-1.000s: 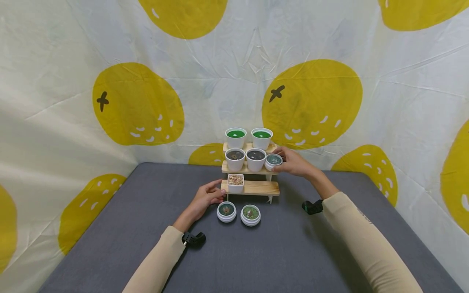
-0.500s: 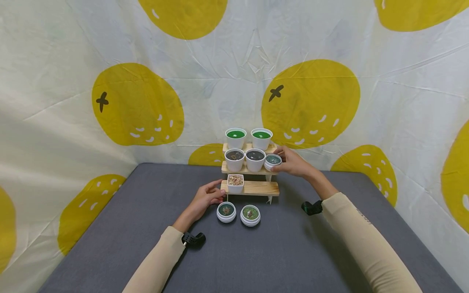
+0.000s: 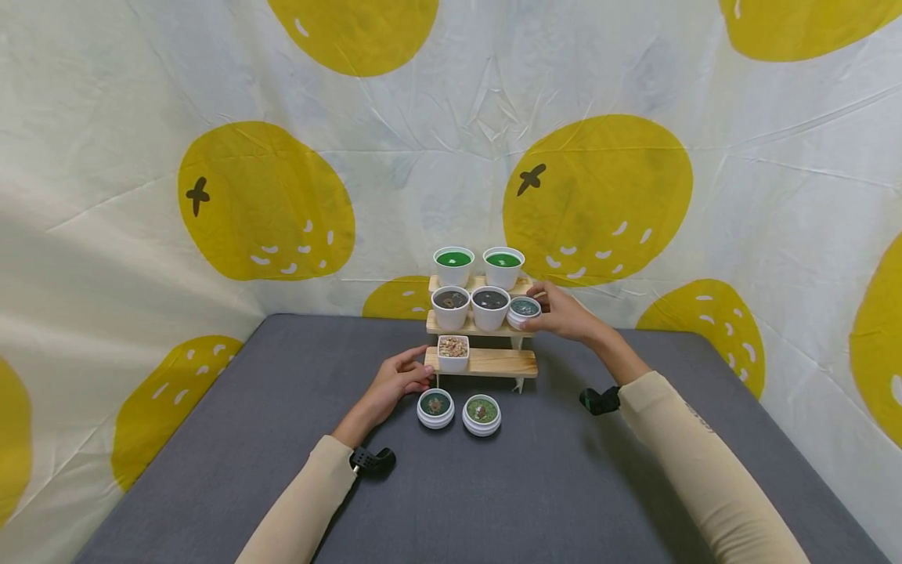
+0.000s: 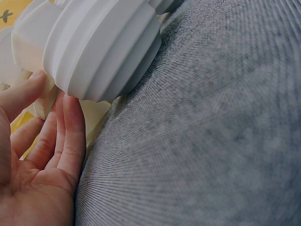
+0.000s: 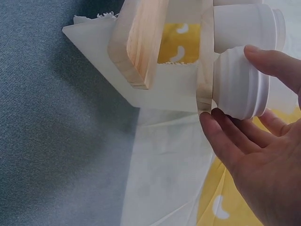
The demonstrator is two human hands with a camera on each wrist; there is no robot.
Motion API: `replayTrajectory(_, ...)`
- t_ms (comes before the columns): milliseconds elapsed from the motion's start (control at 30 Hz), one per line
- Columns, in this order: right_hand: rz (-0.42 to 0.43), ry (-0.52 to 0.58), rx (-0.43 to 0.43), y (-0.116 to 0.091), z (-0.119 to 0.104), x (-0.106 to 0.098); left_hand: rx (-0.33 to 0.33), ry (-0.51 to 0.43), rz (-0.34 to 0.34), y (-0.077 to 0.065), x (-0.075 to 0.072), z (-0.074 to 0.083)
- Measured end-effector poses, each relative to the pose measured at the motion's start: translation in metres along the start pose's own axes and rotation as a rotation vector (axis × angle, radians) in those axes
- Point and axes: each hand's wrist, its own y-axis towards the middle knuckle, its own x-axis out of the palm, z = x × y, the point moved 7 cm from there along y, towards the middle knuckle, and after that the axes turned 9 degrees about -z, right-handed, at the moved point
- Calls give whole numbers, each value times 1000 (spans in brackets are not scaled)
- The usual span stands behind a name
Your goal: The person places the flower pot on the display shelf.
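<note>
A three-step wooden stand (image 3: 503, 362) bears several white pots. My left hand (image 3: 386, 385) pinches the left end of its lowest step, thumb above and fingers under, as the left wrist view (image 4: 44, 179) suggests. At the right end of the middle step is a small ribbed white pot (image 3: 524, 308) with a bluish-grey top. My right hand (image 3: 564, 312) grips that pot between thumb and fingers. In the right wrist view the ribbed pot (image 5: 240, 87) stands on the board, fingertips touching the board's edge. A square white pot (image 3: 453, 356) with pebbly filling sits on the lowest step.
Two dark-topped pots (image 3: 490, 309) stand left of the ribbed pot. Two green-topped pots (image 3: 503, 272) are on the top step. In front of the stand, two ribbed pots (image 3: 435, 411) rest on the grey table (image 3: 507, 501). A patterned curtain (image 3: 423, 180) hangs behind.
The ribbed pot in my right hand has shifted slightly left, up to the dark-topped pot beside it. My left hand has stayed at the stand's lowest step.
</note>
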Motion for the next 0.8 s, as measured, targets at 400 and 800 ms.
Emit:
replayTrajectory(400, -16, 53, -16, -3, 5, -1, 5, 1, 4, 0, -1, 1)
replayTrajectory(800, -21, 115, -69, -17, 8, -3, -23, 14, 11, 0, -2, -1)
